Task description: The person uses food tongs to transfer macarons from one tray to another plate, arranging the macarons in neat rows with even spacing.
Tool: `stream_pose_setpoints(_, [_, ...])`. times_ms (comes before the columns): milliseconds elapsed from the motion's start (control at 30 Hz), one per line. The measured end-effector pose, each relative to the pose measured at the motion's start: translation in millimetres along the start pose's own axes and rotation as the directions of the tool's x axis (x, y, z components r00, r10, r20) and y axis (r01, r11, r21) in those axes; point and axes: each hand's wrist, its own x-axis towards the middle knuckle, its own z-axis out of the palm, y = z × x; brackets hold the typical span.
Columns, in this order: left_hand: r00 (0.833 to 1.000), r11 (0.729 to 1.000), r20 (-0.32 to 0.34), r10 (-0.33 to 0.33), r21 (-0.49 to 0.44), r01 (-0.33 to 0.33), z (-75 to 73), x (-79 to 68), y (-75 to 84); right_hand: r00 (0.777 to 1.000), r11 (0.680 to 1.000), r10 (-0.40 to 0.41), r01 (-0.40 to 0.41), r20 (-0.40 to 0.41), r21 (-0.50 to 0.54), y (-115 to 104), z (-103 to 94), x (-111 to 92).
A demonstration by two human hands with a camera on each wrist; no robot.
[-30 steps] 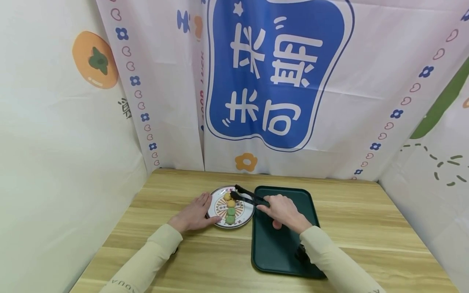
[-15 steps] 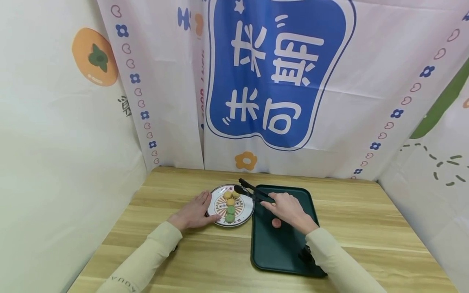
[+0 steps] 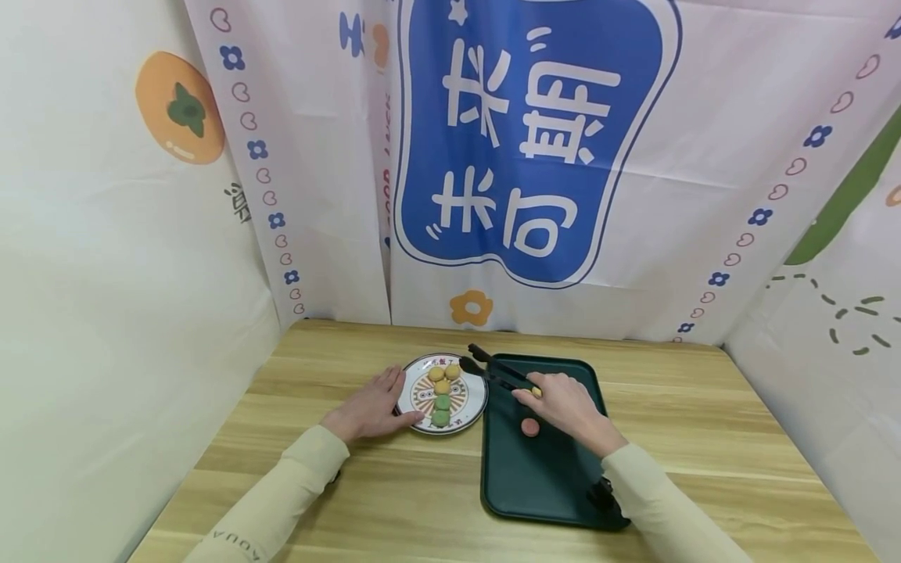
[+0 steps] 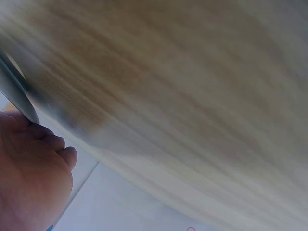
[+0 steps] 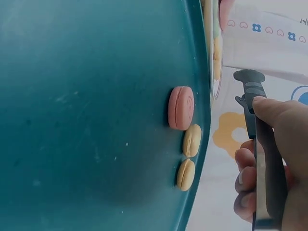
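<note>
My left hand [image 3: 373,407] lies at the left edge of a white patterned plate [image 3: 479,407], fingers extended and thumb by its near rim. On the plate, three yellow macarons [image 3: 442,386] and two green macarons [image 3: 441,410] sit close together. My right hand [image 3: 568,403] grips a pair of black tongs [image 3: 503,377] above the far part of the dark green tray [image 3: 521,485]. The tongs' tips are slightly spread, hold nothing, and overlap the plate's right rim. A pink macaron [image 5: 181,108] lies on the tray beside two yellow macarons [image 5: 189,156], which my right hand mostly hides in the head view.
The tray stands right of the plate on a wooden table [image 3: 394,500]. A black device [image 3: 601,494] is at my right wrist, over the tray's near right corner. Printed cloth [image 3: 338,234] hangs behind the table and along both sides.
The tongs have drawn back to the right from the plate, uncovering a yellow macaron at its far side. My right hand has shifted right with them; my left hand stays by the plate.
</note>
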Motion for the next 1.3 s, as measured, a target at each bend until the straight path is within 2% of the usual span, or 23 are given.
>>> stream_pose_setpoints(700, [1.000, 1.000, 0.009, -0.015, 0.001, 0.015, 0.3, -1.7, -1.5, 0.995, 0.999, -0.050, 0.049, -0.084, -0.017, 15, -10.6, -22])
stream_pose_setpoints(867, [1.000, 1.000, 0.015, -0.012, -0.006, 0.012, -0.9, -1.0, -2.0, 0.995, 0.998, -0.041, 0.037, -0.094, -0.041, 21, -15.1, -29])
stream_pose_setpoints(1100, [1.000, 1.000, 0.027, -0.016, 0.005, 0.016, -1.0, -0.2, -1.8, 0.998, 0.999, -0.023, 0.020, -0.067, -0.044, 30, -15.8, -40])
stream_pose_setpoints(1300, [0.999, 1.000, 0.033, -0.021, 0.010, 0.020, 0.4, 1.1, -1.0, 0.997, 0.999, -0.023, 0.019, -0.077, -0.049, 40, -17.1, -48])
